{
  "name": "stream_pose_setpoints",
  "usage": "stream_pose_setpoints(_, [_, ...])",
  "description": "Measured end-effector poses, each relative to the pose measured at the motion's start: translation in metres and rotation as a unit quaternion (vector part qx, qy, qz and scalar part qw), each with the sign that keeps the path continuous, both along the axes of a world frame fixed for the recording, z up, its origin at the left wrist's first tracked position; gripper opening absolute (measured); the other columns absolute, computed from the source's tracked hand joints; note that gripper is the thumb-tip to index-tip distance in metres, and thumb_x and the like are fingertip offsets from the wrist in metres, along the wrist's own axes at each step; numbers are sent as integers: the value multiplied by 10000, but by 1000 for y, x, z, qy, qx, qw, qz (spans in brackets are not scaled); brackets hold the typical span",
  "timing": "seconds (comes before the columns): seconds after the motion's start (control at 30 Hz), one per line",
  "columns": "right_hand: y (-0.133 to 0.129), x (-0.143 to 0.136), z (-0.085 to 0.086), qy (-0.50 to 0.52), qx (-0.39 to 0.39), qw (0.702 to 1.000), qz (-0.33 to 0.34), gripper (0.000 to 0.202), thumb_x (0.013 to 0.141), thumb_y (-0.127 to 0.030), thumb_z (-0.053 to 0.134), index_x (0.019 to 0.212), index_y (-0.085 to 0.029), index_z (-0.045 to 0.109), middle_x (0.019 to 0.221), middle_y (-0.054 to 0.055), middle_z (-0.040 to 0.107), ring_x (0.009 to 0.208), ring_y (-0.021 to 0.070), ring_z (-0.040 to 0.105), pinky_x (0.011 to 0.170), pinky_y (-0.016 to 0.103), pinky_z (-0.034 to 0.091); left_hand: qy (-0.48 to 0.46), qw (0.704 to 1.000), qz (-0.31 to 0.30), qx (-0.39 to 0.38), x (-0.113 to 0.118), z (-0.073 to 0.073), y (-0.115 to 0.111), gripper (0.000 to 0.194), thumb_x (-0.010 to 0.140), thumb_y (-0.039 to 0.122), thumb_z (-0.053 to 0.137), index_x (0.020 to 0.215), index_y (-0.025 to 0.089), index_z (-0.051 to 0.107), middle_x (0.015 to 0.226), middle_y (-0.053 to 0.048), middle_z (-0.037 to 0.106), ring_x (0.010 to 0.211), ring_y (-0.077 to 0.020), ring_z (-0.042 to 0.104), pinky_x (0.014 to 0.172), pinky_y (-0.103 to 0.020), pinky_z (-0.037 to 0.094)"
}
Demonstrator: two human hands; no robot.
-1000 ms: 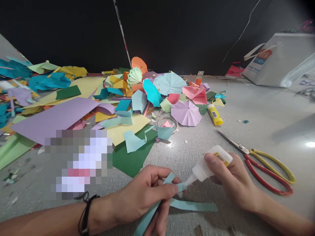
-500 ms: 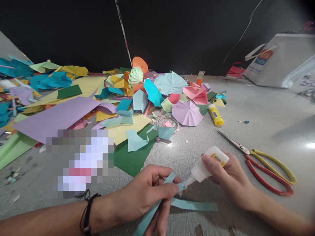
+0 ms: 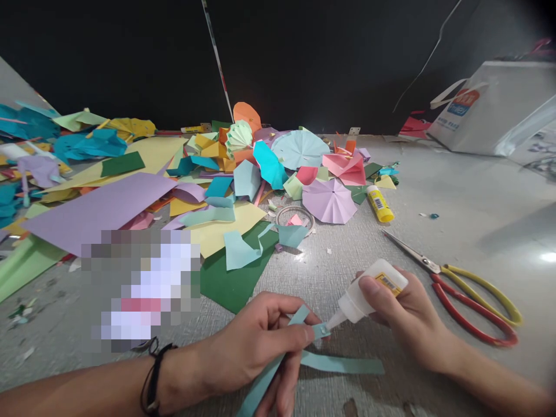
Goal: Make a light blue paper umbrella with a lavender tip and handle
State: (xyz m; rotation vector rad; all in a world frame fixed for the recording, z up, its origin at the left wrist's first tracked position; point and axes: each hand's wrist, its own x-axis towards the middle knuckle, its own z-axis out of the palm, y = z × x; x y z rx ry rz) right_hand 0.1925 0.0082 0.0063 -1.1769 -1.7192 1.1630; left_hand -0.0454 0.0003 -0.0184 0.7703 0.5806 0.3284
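My left hand (image 3: 269, 339) is closed, pinching light blue paper strips (image 3: 260, 385) between thumb and fingers. One short strip end pokes out past the thumb and bears a small drop of glue (image 3: 324, 330). Another strip (image 3: 347, 364) stretches to the right below the hand. In my right hand (image 3: 402, 315) is a white glue bottle (image 3: 367, 292) with a yellow label, tilted so its nozzle points down-left. The nozzle tip is at the strip end, by the drop; whether they touch I cannot tell.
Scissors (image 3: 456, 289) with red and yellow handles lie at the right. Beyond them is a yellow glue stick (image 3: 380, 204). A roll of tape (image 3: 295, 219), a folded purple paper disc (image 3: 332, 200) and heaped coloured paper (image 3: 104, 202) spread behind and left. A white bag (image 3: 482, 110) stands far right.
The glue bottle has shifted very slightly right, so the glue drop on the strip end shows more clearly. My left hand holds the strips nearly still.
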Motion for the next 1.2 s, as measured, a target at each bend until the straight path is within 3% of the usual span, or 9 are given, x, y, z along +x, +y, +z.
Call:
stream_pose_setpoints(0.5, [-1, -1, 1, -44, 25, 997, -64, 649, 929, -746, 518, 575, -205, 465, 513, -42, 363, 466, 97, 323, 405, 222, 279, -18, 1000, -12, -2, -1, -5, 1, 214, 992, 392, 589, 1057, 191, 555, 474, 15, 667, 231, -146, 512, 268, -140, 337])
stream_pose_setpoints(0.67, [-1, 1, 0, -19, 11, 999, -46, 636, 944, -725, 526, 586, -199, 528, 527, -32, 379, 471, 105, 328, 416, 234, 288, -8, 1000, -4, -3, -1, -2, 0, 250, 987, 424, 608, 1052, 188, 559, 466, 22, 657, 240, -129, 517, 281, -125, 350])
stream_pose_setpoints(0.87, [-4, 5, -4, 16, -4, 999, -48, 625, 944, -735, 520, 622, -205, 591, 574, 3, 468, 533, 149, 462, 465, 259, 408, -2, 1000, -2, -3, -1, -2, -2, 241, 995, 408, 595, 1097, 192, 561, 479, 18, 669, 239, -145, 524, 263, -135, 333])
stream_pose_setpoints(1.1, [-5, 2, 1, -1, 39, 999, -15, 565, 935, -705, 566, 654, -217, 605, 554, 9, 538, 484, 141, 476, 437, 258, 389, -5, 1000, -4, -6, 0, 0, 0, 253, 991, 411, 592, 1091, 182, 553, 478, 20, 664, 249, -144, 537, 270, -135, 347])
stream_pose_setpoints(1.2, [-7, 4, -1, 17, 16, 999, -26, 531, 925, -717, 576, 730, -229, 653, 605, 23, 565, 518, 159, 491, 466, 282, 416, 1, 1000, -8, -2, 0, 2, 1, 255, 984, 424, 602, 1044, 179, 561, 477, 14, 662, 264, -145, 554, 274, -133, 354])
